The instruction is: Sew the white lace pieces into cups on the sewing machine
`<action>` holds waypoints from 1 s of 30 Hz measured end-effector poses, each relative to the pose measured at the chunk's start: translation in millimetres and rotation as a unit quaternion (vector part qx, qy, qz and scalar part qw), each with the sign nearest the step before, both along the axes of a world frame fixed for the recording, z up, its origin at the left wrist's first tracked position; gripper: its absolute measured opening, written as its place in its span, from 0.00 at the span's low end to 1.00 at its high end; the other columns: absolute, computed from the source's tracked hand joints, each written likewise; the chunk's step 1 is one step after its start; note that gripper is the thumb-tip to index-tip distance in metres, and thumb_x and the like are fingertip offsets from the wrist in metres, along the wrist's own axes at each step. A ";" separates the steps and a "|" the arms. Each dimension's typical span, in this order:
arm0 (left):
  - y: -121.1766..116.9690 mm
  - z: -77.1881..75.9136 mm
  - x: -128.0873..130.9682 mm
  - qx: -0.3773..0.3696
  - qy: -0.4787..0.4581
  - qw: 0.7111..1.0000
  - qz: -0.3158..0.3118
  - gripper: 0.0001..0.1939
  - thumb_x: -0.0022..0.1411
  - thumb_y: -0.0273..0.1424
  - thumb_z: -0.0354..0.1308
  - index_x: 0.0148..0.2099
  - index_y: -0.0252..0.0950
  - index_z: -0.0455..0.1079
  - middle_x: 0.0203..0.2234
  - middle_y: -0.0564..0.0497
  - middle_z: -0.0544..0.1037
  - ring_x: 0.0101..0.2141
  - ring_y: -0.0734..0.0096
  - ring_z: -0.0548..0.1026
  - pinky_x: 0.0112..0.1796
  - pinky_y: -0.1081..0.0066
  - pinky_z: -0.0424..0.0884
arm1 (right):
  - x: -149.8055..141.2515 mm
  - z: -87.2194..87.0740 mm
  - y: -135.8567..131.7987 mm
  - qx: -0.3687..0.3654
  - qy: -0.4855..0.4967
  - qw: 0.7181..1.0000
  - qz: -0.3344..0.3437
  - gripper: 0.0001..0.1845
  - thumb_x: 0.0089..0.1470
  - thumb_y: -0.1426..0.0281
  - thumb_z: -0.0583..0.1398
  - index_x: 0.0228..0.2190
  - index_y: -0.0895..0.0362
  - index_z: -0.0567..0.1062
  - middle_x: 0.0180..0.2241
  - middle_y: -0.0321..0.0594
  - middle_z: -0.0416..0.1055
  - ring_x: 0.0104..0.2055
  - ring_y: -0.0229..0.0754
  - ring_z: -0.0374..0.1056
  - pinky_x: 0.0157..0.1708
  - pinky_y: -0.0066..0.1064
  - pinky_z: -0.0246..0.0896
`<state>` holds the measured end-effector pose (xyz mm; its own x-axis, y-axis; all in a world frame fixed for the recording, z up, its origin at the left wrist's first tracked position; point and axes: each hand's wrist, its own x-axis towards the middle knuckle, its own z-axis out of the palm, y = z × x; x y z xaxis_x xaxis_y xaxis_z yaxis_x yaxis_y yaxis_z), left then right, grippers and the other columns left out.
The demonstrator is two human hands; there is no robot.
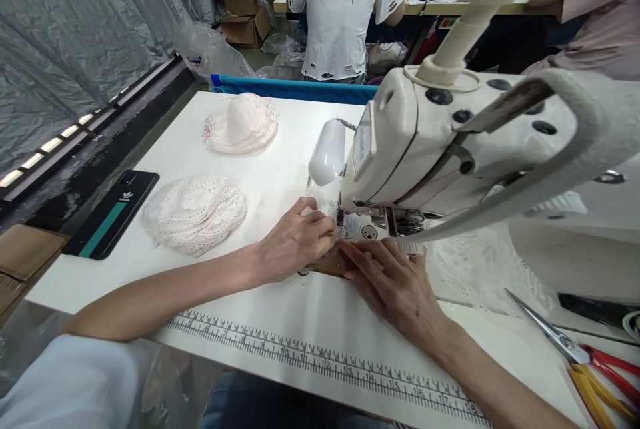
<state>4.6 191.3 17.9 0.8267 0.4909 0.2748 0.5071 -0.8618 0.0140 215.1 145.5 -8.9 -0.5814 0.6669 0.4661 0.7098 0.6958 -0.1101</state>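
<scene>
My left hand (pixel 295 242) is closed in a pinch on a small piece of white lace (pixel 325 205) right at the needle of the white sewing machine (pixel 450 149). My right hand (pixel 395 282) lies flat, fingers stretched out, pressing on the lace and the machine bed just in front of the presser foot (pixel 345 219). More white lace (pixel 475 265) spreads under the machine arm to the right. Where the needle meets the fabric is partly hidden by my fingers.
Two piles of white lace pieces (pixel 195 212) (pixel 243 125) lie on the white table (pixel 280 322), which has a printed ruler (pixel 325 359) along its front. A black phone (pixel 113 214) sits at the left edge. Scissors (pixel 575 345) lie at right. A person in a white shirt (pixel 345 9) stands behind.
</scene>
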 end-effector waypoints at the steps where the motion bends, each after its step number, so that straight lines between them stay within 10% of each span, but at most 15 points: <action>1: -0.3 0.5 0.3 0.000 0.001 1.000 0.002 0.09 0.65 0.23 0.48 0.33 0.33 0.67 0.34 0.52 0.76 0.35 0.76 0.73 0.47 0.64 0.57 | -0.3 -0.1 0.7 -0.005 -0.007 1.000 0.003 0.18 0.60 0.69 0.56 0.51 0.59 0.68 0.35 0.43 0.74 0.33 0.43 0.65 0.34 0.36 0.46; 18: -7.7 4.2 2.1 0.061 0.005 0.998 0.005 0.11 0.63 0.18 0.47 0.33 0.32 0.68 0.28 0.54 0.75 0.30 0.79 0.71 0.50 0.65 0.58 | -1.2 0.6 -1.1 0.006 0.002 1.000 0.015 0.15 0.60 0.69 0.55 0.46 0.64 0.70 0.36 0.45 0.74 0.32 0.41 0.65 0.34 0.36 0.47; 30: -28.3 31.3 -6.1 0.001 0.125 0.992 0.037 0.19 0.54 0.12 0.50 0.16 0.33 0.60 0.17 0.53 0.66 0.23 0.75 0.64 0.38 0.65 0.61 | 0.9 -2.4 0.3 -0.002 0.001 1.000 0.017 0.15 0.59 0.69 0.56 0.47 0.63 0.70 0.37 0.45 0.74 0.33 0.42 0.66 0.35 0.37 0.47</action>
<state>-1.5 163.1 49.2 0.8312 0.5519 0.0675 0.5559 -0.8223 -0.1215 216.0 145.8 -11.4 -0.6033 0.6478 0.4652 0.6850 0.7196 -0.1137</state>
